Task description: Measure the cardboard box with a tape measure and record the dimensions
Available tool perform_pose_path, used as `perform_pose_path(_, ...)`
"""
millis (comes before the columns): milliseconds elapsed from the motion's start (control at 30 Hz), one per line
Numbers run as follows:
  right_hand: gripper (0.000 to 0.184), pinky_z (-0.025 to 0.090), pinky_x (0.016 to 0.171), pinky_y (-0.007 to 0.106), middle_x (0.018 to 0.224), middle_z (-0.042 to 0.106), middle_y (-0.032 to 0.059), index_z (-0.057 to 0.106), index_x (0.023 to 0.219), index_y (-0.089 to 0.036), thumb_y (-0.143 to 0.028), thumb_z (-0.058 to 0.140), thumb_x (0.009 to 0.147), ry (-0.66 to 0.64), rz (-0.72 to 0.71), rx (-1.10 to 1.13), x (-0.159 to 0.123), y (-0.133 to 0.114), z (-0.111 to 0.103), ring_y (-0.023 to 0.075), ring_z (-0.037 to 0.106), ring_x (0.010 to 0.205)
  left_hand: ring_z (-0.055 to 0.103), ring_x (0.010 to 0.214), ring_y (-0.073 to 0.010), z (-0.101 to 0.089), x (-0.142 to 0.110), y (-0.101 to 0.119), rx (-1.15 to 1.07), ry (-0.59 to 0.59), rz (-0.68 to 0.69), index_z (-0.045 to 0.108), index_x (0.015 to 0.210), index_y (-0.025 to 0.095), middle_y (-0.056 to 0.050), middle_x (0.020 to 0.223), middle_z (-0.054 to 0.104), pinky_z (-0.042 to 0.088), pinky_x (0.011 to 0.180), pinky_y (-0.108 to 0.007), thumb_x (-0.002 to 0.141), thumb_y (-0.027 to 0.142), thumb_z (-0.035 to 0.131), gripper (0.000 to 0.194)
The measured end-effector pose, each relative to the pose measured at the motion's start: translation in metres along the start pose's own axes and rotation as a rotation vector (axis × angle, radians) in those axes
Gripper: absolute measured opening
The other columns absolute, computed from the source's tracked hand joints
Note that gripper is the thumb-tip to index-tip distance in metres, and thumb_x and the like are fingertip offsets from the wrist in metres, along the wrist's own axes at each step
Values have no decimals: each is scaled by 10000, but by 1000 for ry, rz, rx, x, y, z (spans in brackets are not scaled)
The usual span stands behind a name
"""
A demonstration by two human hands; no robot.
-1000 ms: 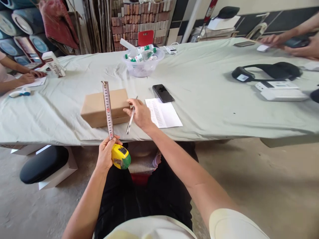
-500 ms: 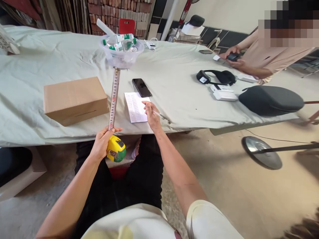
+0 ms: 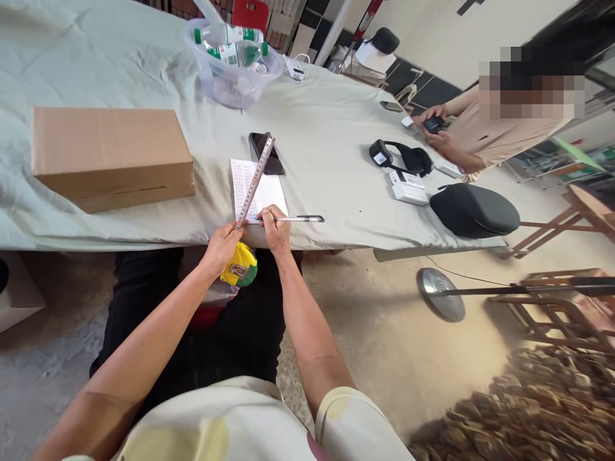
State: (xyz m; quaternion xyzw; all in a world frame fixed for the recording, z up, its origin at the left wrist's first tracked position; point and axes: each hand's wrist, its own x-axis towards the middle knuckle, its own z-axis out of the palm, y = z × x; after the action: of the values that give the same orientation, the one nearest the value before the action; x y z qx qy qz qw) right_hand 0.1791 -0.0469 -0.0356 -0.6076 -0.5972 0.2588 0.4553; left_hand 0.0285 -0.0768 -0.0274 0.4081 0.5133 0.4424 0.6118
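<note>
My left hand (image 3: 225,248) is closed on a yellow and green tape measure (image 3: 241,264) at the table's front edge. Its metal blade (image 3: 253,186) is pulled out, slanting up and to the right across a written sheet of paper (image 3: 273,191) and over a black phone (image 3: 275,161). My right hand (image 3: 277,230) rests at the lower right of the sheet, fingers wrapped round a pen (image 3: 307,218) whose far end points right. Left of the sheet stands a closed cardboard box (image 3: 115,141).
A clear plastic basin (image 3: 225,86) with several bottles stands behind the phone. To the right lie a black headset (image 3: 403,159), a white device (image 3: 408,188) and a dark case (image 3: 473,210). Across the table, a person (image 3: 466,137) holds a small black object.
The tape blade has swung right, from beside the box to over the paper and phone. My right hand has moved down the sheet with the pen, and the view has shifted.
</note>
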Motion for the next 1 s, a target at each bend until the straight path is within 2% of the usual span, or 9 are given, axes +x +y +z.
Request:
perform_pose_path(267,313,450,679,275,627,571,-12,480,654,-244,-417,384,895,-42,8,-37,-1,-2,1,148,552,632,603,864,-225,-5,2,-5,114,-22,45,713,823,184,-30,862,709,435,769,-293,787,294,576,179)
perform_pose_path(333,315,447,674,276,608,558,-15,497,662,-244,-426,384,893,-42,-2,-33,-1,-2,2,151,546,621,604,857,-232,-6,3,-7,131,-23,64,702,790,188,-32,833,700,438,770,-300,779,301,583,164)
perform_pose_path(467,322,447,673,277,587,545,-20,524,682,-246,-449,387,891,-50,-8,-42,-1,-1,2,156,537,611,617,894,-243,-7,4,-10,132,-29,86,640,692,198,-38,837,707,447,797,-305,776,307,577,151)
perform_pose_path(700,317,466,726,277,681,619,3,498,686,-249,-467,386,888,-55,-8,-49,0,1,4,161,591,687,614,912,-253,-7,4,-9,177,-33,88,627,706,195,-49,856,709,445,784,-311,782,324,560,164)
perform_pose_path(1000,300,433,663,283,612,600,-3,487,637,-251,-432,422,868,0,-47,18,1,6,7,169,567,626,607,934,-242,-7,1,-5,232,-57,63,616,760,194,-38,914,705,443,794,-317,805,324,515,171)
